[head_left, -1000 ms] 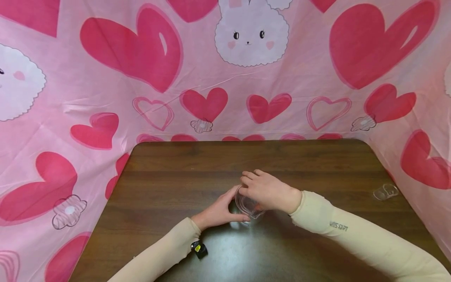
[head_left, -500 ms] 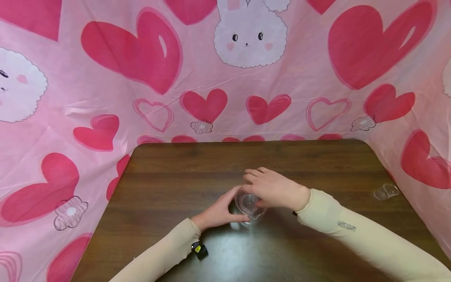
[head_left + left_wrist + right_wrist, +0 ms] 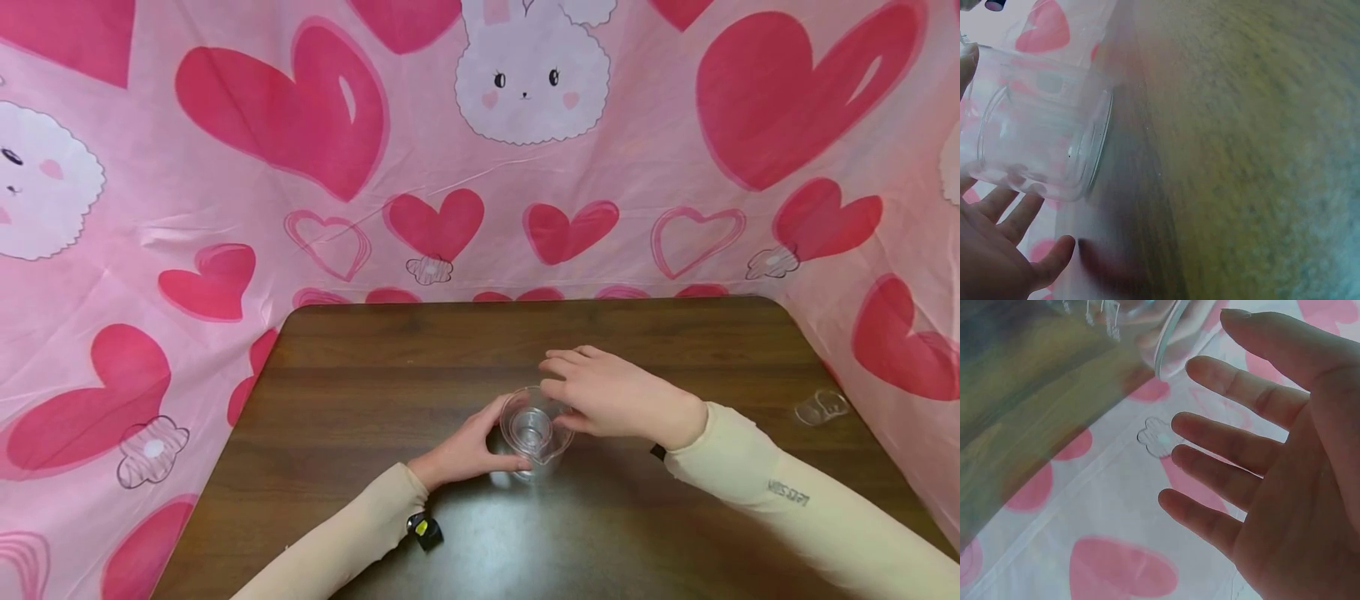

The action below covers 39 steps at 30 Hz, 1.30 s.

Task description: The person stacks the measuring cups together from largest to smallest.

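A clear glass beaker (image 3: 555, 460) with a pouring lip stands on the table near the middle. A smaller clear glass vessel (image 3: 531, 430) sits inside it, its round outline seen through the mouth in the head view. My left hand (image 3: 467, 450) holds the beaker from the left, thumb at the near side and fingers round the far side. In the left wrist view the fingertips (image 3: 1036, 189) touch the glass wall. My right hand (image 3: 622, 396) is at the beaker's right rim, holding nothing. The right wrist view shows its fingers (image 3: 1229, 440) spread and nearly straight, with white graduation marks on the beaker (image 3: 1160, 344) beside them.
Another small clear glass vessel (image 3: 821, 408) is near the right edge of the brown wooden table (image 3: 375, 358). Pink cloth (image 3: 525, 175) with hearts and rabbit faces hangs behind and at both sides.
My right hand has drawn back to the right and up from over the beaker's mouth, uncovering the smaller vessel inside. My left hand has stayed in place on the beaker.
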Motion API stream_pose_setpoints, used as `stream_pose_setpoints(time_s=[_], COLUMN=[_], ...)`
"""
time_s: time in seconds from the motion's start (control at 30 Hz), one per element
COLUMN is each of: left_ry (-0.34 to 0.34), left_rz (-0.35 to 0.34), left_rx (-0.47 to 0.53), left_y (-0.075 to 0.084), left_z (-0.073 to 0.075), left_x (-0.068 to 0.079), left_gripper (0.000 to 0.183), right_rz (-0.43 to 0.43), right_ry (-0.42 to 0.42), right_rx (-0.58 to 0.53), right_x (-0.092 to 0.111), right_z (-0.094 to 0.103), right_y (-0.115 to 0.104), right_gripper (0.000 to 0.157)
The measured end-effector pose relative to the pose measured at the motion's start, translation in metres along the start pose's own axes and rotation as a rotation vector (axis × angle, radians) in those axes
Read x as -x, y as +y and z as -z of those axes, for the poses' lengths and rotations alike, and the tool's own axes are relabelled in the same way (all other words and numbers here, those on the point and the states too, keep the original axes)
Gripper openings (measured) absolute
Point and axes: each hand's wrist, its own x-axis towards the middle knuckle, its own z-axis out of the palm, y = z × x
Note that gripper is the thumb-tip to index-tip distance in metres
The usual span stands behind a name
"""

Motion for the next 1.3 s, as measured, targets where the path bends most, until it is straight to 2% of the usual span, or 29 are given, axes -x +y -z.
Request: stream_pose_setpoints(time_s=[0.13,0.43,0.87,1.3], left_ry=[0.008,0.007,0.015,0.003], left_rz=[-0.01,-0.004,-0.033,-0.019], left_rx=[0.001,0.009,0.007,-0.004], left_y=[-0.002,-0.002,-0.002,-0.001], left_z=[-0.001,-0.001,-0.002,-0.002], left_x=[-0.001,0.001,0.002,0.001], left_gripper=[0.092,0.094,0.094,0.094], right_rz=[-0.017,-0.05,-0.084,-0.137], right_ry=[0.019,0.067,0.1,0.121], right_rx=[0.001,-0.018,-0.022,-0.038], right_x=[0.009,0.032,0.06,0.084], right_z=[0.004,0.005,-0.003,-0.008], right_y=[0.004,0.01,0.021,0.032], right_gripper=[0.036,0.026,0.022,0.022])
